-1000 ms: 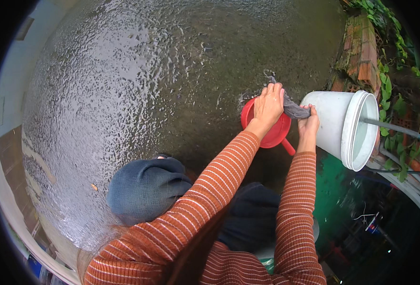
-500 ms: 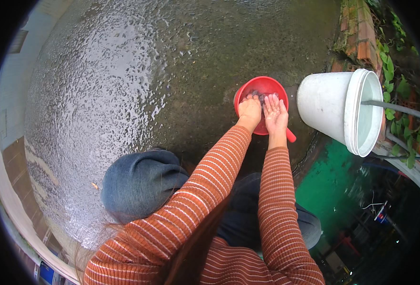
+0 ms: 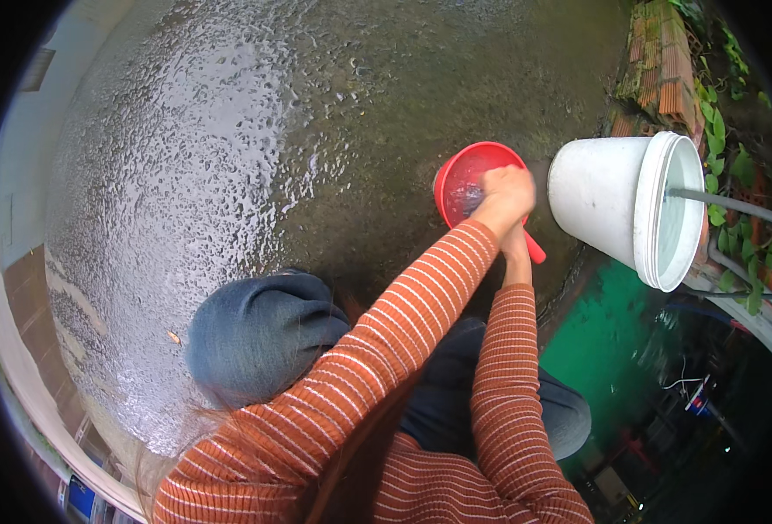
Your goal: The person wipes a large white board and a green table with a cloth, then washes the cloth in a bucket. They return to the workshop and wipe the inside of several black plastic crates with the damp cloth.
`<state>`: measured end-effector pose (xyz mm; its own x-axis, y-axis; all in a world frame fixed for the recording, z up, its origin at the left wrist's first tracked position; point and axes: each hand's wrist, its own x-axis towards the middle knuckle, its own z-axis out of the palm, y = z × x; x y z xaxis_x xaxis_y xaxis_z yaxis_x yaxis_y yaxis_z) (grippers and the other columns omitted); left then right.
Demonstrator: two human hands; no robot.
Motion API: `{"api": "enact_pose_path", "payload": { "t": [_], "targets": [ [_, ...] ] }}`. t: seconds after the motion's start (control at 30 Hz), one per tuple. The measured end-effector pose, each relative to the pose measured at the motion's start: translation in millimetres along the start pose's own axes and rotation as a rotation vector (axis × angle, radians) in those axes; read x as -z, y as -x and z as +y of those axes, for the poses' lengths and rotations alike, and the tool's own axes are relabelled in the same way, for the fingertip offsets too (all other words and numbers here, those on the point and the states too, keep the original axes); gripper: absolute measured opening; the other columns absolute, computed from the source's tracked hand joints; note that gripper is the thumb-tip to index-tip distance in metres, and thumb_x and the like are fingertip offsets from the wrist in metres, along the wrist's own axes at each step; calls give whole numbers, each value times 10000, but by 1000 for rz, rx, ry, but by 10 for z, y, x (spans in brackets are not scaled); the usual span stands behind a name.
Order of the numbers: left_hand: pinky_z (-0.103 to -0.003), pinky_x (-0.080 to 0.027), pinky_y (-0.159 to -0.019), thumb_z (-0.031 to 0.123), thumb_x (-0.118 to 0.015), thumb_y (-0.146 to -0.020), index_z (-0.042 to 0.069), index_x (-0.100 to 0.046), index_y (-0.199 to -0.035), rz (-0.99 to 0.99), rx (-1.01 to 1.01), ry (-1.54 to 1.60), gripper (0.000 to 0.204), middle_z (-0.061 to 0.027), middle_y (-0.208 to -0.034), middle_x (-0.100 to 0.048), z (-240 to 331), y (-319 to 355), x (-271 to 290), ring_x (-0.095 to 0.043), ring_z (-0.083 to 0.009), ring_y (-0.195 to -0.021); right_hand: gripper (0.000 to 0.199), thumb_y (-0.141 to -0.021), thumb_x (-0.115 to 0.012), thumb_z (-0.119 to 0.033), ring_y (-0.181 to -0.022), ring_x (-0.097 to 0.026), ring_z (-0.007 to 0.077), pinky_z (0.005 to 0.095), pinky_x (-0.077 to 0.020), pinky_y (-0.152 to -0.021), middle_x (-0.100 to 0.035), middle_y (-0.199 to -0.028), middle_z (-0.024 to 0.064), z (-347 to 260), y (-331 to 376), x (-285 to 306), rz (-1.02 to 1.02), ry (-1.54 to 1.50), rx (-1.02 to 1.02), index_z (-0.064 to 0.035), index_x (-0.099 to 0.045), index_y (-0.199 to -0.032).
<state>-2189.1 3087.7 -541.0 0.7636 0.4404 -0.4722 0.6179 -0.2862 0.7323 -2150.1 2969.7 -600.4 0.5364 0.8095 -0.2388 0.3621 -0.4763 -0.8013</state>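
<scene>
A red plastic dipper (image 3: 484,157) with a short handle (image 3: 535,251) rests on the wet ground, with clear water (image 3: 465,194) in it. Over its right side, my left hand (image 3: 509,192) is closed, knuckles up and slightly blurred, lying across my right hand (image 3: 517,247). Whatever its curled fingers hold, if anything, is hidden. Of the right hand only the wrist and lower part show; its fingers lie behind the left one.
Right of the dipper stands a white bucket (image 3: 600,188) of water with a grey hose (image 3: 727,202) running into it. Beyond are bricks (image 3: 661,70) and leafy plants (image 3: 715,131). A green surface (image 3: 609,323) lies below the bucket. My jeans-covered knee (image 3: 255,341) is at left.
My left hand has moved right from inside the dipper onto my right hand. The right palm, open and facing up before, is now covered. The dipper has barely shifted.
</scene>
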Motion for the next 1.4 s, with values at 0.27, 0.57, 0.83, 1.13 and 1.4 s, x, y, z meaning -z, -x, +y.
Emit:
{"api": "enact_pose_path", "payload": {
  "t": [0.27,0.57,0.83,1.13,1.4],
  "targets": [
    [-339,-464,-703,242,-521,-840,1,-623,-855,386,88,1364,263,-110,-767,-650,-306,-192,985,-612,-251,-725,560,-732,-619,-169,-1180,-431,309,537,-332,-983,-463,-1263,157,-735,-251,621,126,-1236,56,17,-429,-1225],
    [-421,-481,-764,524,-412,-883,137,-520,-1079,72,-114,2494,447,-71,-1043,-563,-339,-276,553,-544,-217,-947,412,-780,-603,-128,-955,-582,248,404,-438,-864,-594,-1059,151,-1737,-1029,-63,328,-155,273,-53,-486,-1169],
    [-368,-493,-739,329,-400,-915,80,-570,-966,163,-500,2763,306,-95,-926,-608,-629,-434,632,-596,-223,-824,200,-829,-614,-227,-650,-570,123,266,-448,-637,-623,-694,40,-1925,-1135,-513,25,174,461,-33,-600,-784],
    [-401,-476,-723,229,-334,-900,-9,-638,-758,779,257,1401,412,-189,-787,-647,-420,-310,521,-629,-297,-748,311,-882,-531,-236,-454,-415,135,293,-376,-453,-419,-523,11,-1746,-1358,-377,272,-710,-230,-46,-464,-645],
    [-482,-434,-775,354,-377,-911,-1,-645,-808,797,66,295,457,-211,-869,-625,-636,-259,271,-573,-341,-910,293,-874,-537,-293,-754,-573,257,393,-444,-786,-571,-756,105,-630,-668,776,124,-717,-501,-61,-494,-701]
  ]
}}
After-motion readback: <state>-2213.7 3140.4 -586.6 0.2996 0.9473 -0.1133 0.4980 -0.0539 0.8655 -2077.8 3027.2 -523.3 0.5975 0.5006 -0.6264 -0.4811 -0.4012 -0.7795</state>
